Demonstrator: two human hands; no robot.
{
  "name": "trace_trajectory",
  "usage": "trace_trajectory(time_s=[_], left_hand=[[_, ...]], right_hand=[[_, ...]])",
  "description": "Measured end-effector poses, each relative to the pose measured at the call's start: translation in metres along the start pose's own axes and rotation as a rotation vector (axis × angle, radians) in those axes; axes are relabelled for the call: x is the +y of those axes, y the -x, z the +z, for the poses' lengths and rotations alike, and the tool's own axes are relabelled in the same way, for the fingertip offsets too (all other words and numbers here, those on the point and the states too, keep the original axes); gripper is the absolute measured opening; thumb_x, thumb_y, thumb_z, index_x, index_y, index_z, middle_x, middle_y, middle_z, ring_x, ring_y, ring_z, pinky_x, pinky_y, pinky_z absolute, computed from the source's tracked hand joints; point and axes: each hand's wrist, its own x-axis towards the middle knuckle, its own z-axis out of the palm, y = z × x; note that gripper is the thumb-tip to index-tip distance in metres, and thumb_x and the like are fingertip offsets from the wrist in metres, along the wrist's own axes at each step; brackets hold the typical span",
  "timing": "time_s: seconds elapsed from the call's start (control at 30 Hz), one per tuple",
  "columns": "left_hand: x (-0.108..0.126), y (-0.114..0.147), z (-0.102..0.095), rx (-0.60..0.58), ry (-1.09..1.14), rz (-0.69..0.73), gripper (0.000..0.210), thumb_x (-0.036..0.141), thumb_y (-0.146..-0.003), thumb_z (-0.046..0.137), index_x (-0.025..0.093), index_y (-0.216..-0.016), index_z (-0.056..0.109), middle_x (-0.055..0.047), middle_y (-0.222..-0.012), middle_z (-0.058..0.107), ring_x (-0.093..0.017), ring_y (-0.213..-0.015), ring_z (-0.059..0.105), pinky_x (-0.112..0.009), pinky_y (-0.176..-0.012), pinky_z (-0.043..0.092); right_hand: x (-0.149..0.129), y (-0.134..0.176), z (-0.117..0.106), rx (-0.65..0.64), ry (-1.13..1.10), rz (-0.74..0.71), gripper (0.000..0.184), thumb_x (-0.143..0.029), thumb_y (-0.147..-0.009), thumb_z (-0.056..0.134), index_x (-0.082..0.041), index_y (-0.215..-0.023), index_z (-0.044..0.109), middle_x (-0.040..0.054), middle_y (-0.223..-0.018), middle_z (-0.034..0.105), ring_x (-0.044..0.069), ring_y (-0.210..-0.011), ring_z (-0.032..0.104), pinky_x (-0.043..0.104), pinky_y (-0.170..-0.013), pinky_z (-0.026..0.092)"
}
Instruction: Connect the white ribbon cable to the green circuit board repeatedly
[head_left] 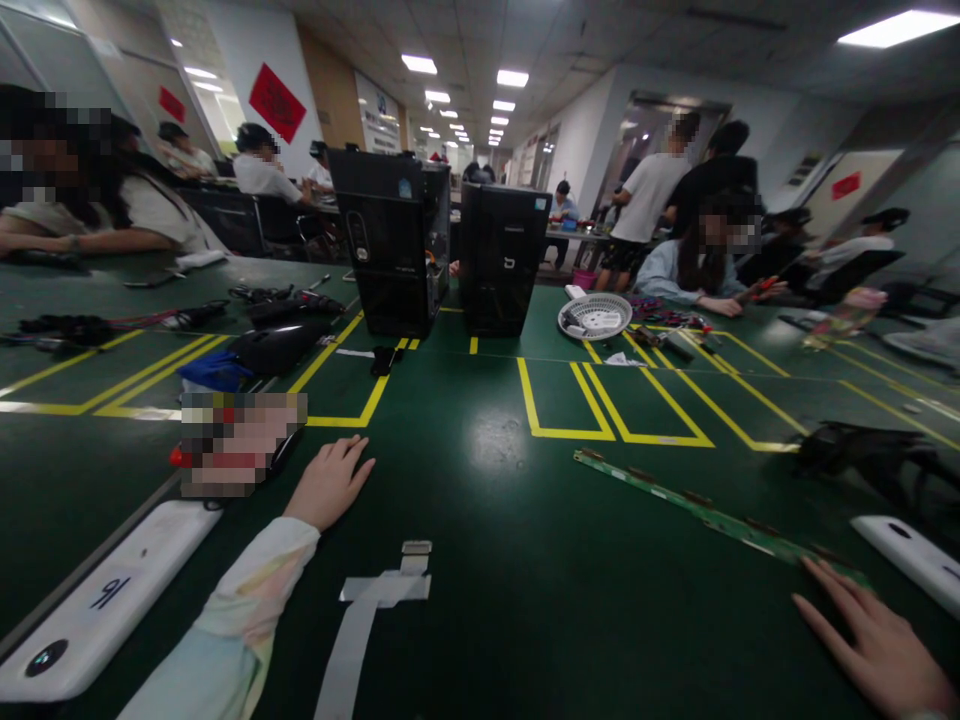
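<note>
Resting its fingertips on the near end of a long, narrow green circuit board (697, 508), the right hand (874, 632) sits at the lower right of the frame, fingers extended, thumb apart, not wrapped around it. The board slants from right of centre down to that hand. Left of centre, the left hand (330, 483) lies palm down on the green tabletop (510, 610), fingers loosely straight, grasping nothing. A flat ribbon cable (352, 640) runs up from bottom centre, ending in a connector (416, 548).
</note>
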Motion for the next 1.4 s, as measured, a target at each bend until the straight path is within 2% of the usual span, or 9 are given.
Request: trace_trajectory(time_s=[0.13,0.23,0.37,0.53,0.67,0.87,1.03,1.17,1.4], left_hand=[[-0.001,-0.001,0.001,0.021,0.001,-0.004,0.058,0.046,-0.092,0.029,0.01,-0.129,0.055,-0.017,-0.127,0.057,-0.03,-0.113,0.053,-0.044,-0.098,0.043],[0.0,-0.002,-0.002,0.006,0.054,-0.044,0.058,0.046,-0.092,0.026,0.011,-0.126,0.057,-0.015,-0.126,0.058,-0.028,-0.113,0.054,-0.043,-0.098,0.043],[0.0,-0.003,-0.007,-0.012,0.132,-0.092,0.056,0.045,-0.093,0.024,0.014,-0.122,0.06,-0.013,-0.125,0.06,-0.026,-0.115,0.054,-0.042,-0.099,0.043],[-0.003,-0.004,-0.009,-0.045,0.191,-0.126,0.06,0.048,-0.094,0.021,0.013,-0.125,0.058,-0.012,-0.126,0.06,-0.025,-0.116,0.054,-0.041,-0.1,0.042],[-0.002,-0.004,-0.01,-0.04,0.175,-0.118,0.059,0.048,-0.094,0.022,0.013,-0.125,0.058,-0.013,-0.126,0.06,-0.025,-0.116,0.054,-0.041,-0.1,0.042],[-0.002,-0.003,-0.007,-0.014,0.124,-0.092,0.058,0.049,-0.094,0.024,0.014,-0.124,0.06,-0.013,-0.125,0.06,-0.026,-0.116,0.053,-0.042,-0.098,0.044],[-0.003,-0.003,-0.003,-0.006,0.099,-0.066,0.056,0.046,-0.093,0.024,0.015,-0.122,0.06,-0.013,-0.125,0.06,-0.026,-0.115,0.053,-0.042,-0.1,0.043],[-0.003,-0.003,-0.001,0.028,0.088,-0.041,0.054,0.045,-0.093,0.026,0.015,-0.121,0.061,-0.013,-0.124,0.06,-0.026,-0.115,0.054,-0.042,-0.1,0.042],[-0.007,0.0,0.004,-0.035,0.121,-0.045,0.06,0.05,-0.093,0.027,0.012,-0.131,0.054,-0.016,-0.137,0.052,-0.029,-0.127,0.045,-0.047,-0.108,0.034]], right_hand=[[-0.066,-0.043,-0.005,-0.101,-0.101,-0.08,0.066,-0.06,-0.088,0.032,-0.023,-0.142,0.043,0.0183,-0.131,0.054,0.034,-0.116,0.055,0.051,-0.094,0.045],[-0.12,-0.076,-0.008,-0.113,-0.142,-0.165,0.063,-0.058,-0.089,0.032,-0.019,-0.134,0.052,0.0143,-0.132,0.055,0.031,-0.117,0.054,0.051,-0.099,0.043],[-0.19,-0.111,-0.01,-0.114,-0.237,-0.308,0.052,-0.049,-0.094,0.034,-0.02,-0.132,0.053,0.0123,-0.132,0.056,0.026,-0.118,0.053,0.048,-0.101,0.042],[-0.266,-0.131,-0.016,-0.112,-0.309,-0.428,0.045,-0.042,-0.096,0.036,-0.019,-0.13,0.054,0.0117,-0.125,0.06,0.026,-0.115,0.054,0.053,-0.103,0.039],[-0.31,-0.131,-0.027,-0.137,-0.381,-0.506,0.041,-0.037,-0.096,0.039,-0.019,-0.129,0.054,0.0111,-0.122,0.061,0.026,-0.115,0.053,0.052,-0.104,0.039],[-0.345,-0.128,-0.036,-0.153,-0.416,-0.588,0.04,-0.035,-0.095,0.041,-0.018,-0.129,0.054,0.0118,-0.121,0.059,0.027,-0.114,0.052,0.051,-0.102,0.04],[-0.353,-0.131,-0.038,-0.123,-0.425,-0.585,0.037,-0.033,-0.094,0.041,-0.017,-0.125,0.056,0.0126,-0.114,0.06,0.027,-0.111,0.052,0.052,-0.101,0.039],[-0.359,-0.138,-0.039,-0.137,-0.493,-0.67,0.035,-0.032,-0.094,0.042,-0.018,-0.123,0.056,0.0126,-0.117,0.058,0.026,-0.111,0.051,0.049,-0.1,0.041],[-0.367,-0.148,-0.033,-0.168,-0.578,-0.717,0.033,-0.033,-0.096,0.04,-0.019,-0.12,0.058,0.0128,-0.122,0.055,0.026,-0.114,0.05,0.047,-0.098,0.043]])
